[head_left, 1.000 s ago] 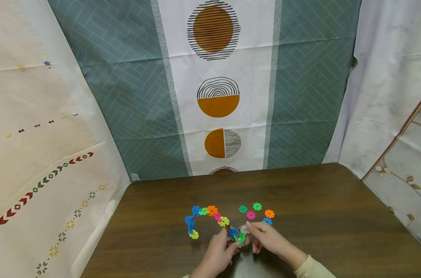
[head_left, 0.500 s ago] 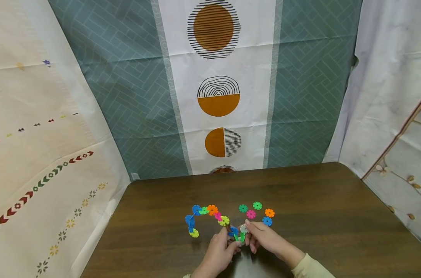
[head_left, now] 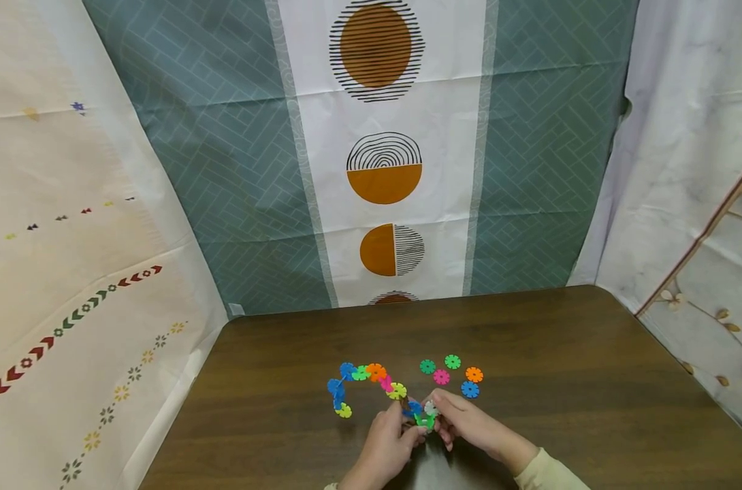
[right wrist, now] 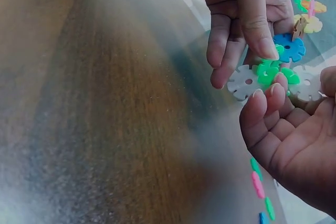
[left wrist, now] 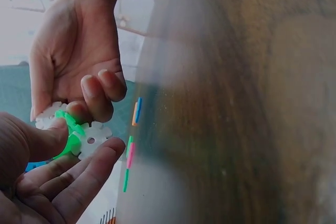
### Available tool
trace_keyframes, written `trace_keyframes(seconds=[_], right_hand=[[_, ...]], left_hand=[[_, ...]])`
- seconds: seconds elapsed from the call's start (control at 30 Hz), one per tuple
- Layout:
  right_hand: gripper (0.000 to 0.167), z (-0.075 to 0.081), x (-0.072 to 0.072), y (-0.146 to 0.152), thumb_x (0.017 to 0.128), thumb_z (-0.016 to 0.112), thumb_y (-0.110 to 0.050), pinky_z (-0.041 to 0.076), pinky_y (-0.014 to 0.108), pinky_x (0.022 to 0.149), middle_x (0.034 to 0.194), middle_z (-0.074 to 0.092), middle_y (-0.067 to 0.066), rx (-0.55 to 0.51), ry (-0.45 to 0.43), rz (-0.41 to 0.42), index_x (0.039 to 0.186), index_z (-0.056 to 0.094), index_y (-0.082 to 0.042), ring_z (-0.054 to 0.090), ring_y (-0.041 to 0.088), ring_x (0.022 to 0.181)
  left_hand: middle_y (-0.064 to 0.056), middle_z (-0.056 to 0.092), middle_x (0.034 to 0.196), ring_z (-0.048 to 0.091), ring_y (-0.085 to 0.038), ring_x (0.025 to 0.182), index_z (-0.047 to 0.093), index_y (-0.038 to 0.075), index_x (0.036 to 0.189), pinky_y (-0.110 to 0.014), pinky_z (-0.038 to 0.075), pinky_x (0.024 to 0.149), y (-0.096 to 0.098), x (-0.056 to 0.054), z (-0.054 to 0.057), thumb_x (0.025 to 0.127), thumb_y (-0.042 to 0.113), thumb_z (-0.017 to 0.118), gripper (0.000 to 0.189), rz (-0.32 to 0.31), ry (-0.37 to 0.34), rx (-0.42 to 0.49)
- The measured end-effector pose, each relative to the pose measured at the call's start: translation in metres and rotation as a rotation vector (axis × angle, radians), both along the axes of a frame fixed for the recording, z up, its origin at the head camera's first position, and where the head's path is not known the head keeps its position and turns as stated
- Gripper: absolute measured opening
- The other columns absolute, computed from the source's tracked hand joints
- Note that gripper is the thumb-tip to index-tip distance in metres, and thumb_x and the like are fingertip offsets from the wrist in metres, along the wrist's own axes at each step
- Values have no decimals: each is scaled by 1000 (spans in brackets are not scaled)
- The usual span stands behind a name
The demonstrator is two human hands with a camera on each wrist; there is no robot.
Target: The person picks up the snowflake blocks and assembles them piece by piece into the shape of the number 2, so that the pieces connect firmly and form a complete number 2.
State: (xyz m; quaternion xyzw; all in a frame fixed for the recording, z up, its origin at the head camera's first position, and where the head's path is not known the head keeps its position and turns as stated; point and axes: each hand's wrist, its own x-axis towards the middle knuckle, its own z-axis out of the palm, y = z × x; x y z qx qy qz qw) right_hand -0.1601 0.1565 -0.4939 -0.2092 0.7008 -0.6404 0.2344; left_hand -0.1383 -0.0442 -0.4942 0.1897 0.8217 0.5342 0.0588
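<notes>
Several notched snowflake discs are joined in a chain that curves over the table and ends between the hands. My left hand (head_left: 386, 439) pinches green discs (right wrist: 269, 73) at the chain's near end, thumb on top. Beside them hangs a white disc (left wrist: 92, 140), close to the left fingertips. With thumb and fingers my right hand (head_left: 475, 423) pinches a second white disc (right wrist: 308, 83), which meets the green discs. A blue disc (right wrist: 290, 49) and a brown disc (right wrist: 299, 28) follow up the chain, then a yellow disc (head_left: 397, 391) and an orange disc (head_left: 376, 372).
Loose discs lie past the right hand: two green, a pink disc (head_left: 441, 377), an orange disc (head_left: 474, 374) and a blue disc (head_left: 470, 389). The brown wooden table (head_left: 549, 354) is bordered by hanging cloths, with a patterned curtain (head_left: 242, 170) behind.
The right hand has shifted slightly down and left, so the loose blue disc shows whole. The white disc and green discs between the hands have tilted a little. The left hand stays almost still.
</notes>
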Motion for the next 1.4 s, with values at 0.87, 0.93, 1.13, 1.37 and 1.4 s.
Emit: trace_keyframes(seconds=[0.87, 0.93, 1.13, 1.37, 1.4], right_hand=[[22, -1, -25, 39, 84, 75, -8, 42, 33, 62, 75, 56, -6, 754, 476, -479, 105, 69, -13, 49, 13, 70], [27, -2, -26, 40, 84, 76, -9, 42, 34, 60, 75, 56, -5, 800, 467, -470, 110, 69, -13, 49, 13, 69], [34, -5, -24, 41, 84, 76, -11, 42, 34, 58, 74, 55, -3, 871, 465, -423, 116, 66, -12, 49, 13, 67], [26, -7, -20, 39, 80, 79, -9, 48, 39, 64, 84, 61, -2, 891, 543, -425, 98, 62, -16, 56, 15, 74], [26, -8, -20, 38, 80, 80, -9, 49, 40, 64, 84, 61, -2, 895, 551, -427, 96, 60, -17, 57, 16, 75]], left_hand=[[1, 69, 81, 66, -10, 71, 55, 8, 110, -23, 48, 60, -7, 0, 3, 92, 12, 68, 23, 44, -4, -74], [0, 69, 82, 66, -11, 71, 55, 8, 110, -23, 48, 60, -7, 1, 3, 92, 12, 68, 23, 42, -6, -71], [0, 69, 82, 66, -13, 71, 55, 8, 111, -23, 48, 57, -8, 2, 3, 92, 12, 68, 23, 33, -25, -61], [3, 68, 82, 66, -12, 71, 56, 8, 111, -23, 48, 58, -7, 3, 2, 92, 14, 68, 24, 39, -23, -57], [3, 68, 82, 66, -11, 72, 56, 9, 111, -23, 48, 59, -7, 3, 2, 92, 14, 68, 23, 40, -17, -57]])
